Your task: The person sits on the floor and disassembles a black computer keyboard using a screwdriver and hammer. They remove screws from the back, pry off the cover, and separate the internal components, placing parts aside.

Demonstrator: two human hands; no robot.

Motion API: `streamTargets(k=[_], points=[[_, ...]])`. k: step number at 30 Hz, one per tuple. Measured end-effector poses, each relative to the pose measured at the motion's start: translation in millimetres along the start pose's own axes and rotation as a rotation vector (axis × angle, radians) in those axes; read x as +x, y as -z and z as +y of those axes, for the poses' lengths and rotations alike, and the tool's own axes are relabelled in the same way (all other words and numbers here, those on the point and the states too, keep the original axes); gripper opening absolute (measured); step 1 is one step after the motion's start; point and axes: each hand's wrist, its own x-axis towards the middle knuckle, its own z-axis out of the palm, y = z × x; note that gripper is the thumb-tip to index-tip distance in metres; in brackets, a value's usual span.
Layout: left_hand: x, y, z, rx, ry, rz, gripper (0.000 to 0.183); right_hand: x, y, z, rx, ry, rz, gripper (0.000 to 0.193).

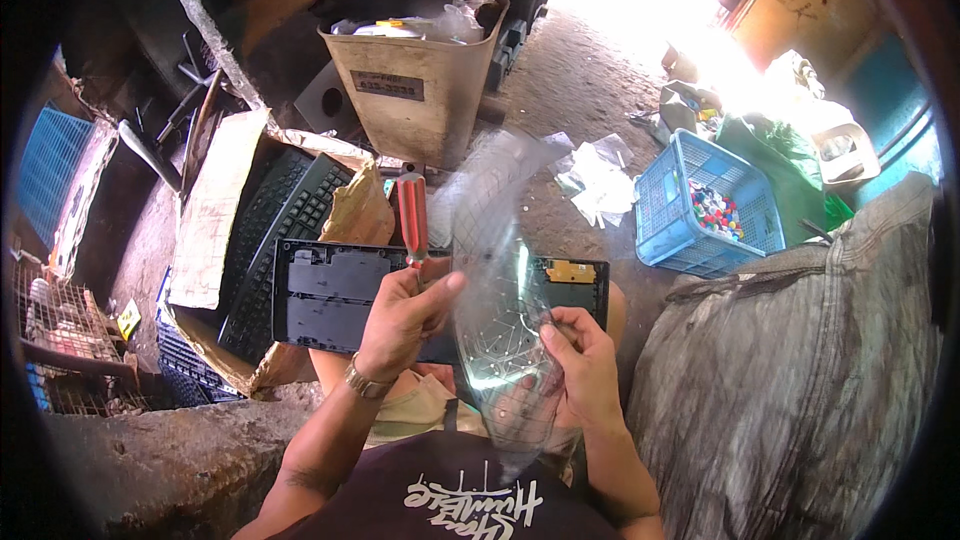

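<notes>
In my left hand (pixel 405 320) is a screwdriver (pixel 412 215), its red handle pointing up and away from me. The fingers are closed around its lower part, and the thumb lies close to a clear keyboard membrane sheet (pixel 500 335). My right hand (pixel 582 360) pinches the right edge of that sheet between thumb and fingers. Thin printed lines cross the sheet, and its upper end is smeared by motion. Beneath both hands, an opened black keyboard casing (pixel 335 285) lies across my lap. A small yellowish piece (pixel 572 271) sits at the casing's right end.
Left of me, a torn cardboard box (pixel 215 210) holds several black keyboards (pixel 300 205). Ahead stands a beige bin (pixel 410 90) with mixed scrap. A blue crate (pixel 690 240) of colourful caps is at the right, behind a large grey sack (pixel 790 370). White scraps (pixel 597 180) litter the floor.
</notes>
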Motion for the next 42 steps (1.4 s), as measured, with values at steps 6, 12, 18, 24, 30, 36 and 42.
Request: streamTargets(k=[6, 12, 18, 24, 30, 36, 42], points=[[13.7, -0.9, -2.6, -0.042, -0.089, 0.083, 0.022, -21.8, 10.2, 6.5, -0.14, 0.157, -0.016, 0.015], [16.6, -9.5, 10.2, -0.228, -0.19, 0.082, 0.018, -17.6, 16.9, -13.2, -0.18, 0.18, -0.142, 0.02], [13.2, -24.2, 12.5, -0.186, -0.231, -0.006, 0.01, 13.9, 6.3, -53.7, -0.139, 0.375, -0.115, 0.025], [12.4, -27.8, 15.7, -0.191, -0.164, 0.046, 0.019, 33.1, -7.1, -72.1, -0.048, 0.503, -0.006, 0.014], [27.0, -23.2, 17.8, -0.189, -0.247, 0.176, 0.027, 30.9, -6.8, -71.8, 0.096, 0.498, -0.052, 0.013], [67.5, 11.7, 24.5, 0.081, -0.411, 0.448, 0.021, 3.7, 27.5, -80.8, 0.599, 0.548, -0.38, 0.008], [84.2, 60.5, 54.2, -0.221, -0.624, 0.557, 0.019, -34.7, 98.0, -106.1, 0.589, 0.694, -1.005, 0.007]])
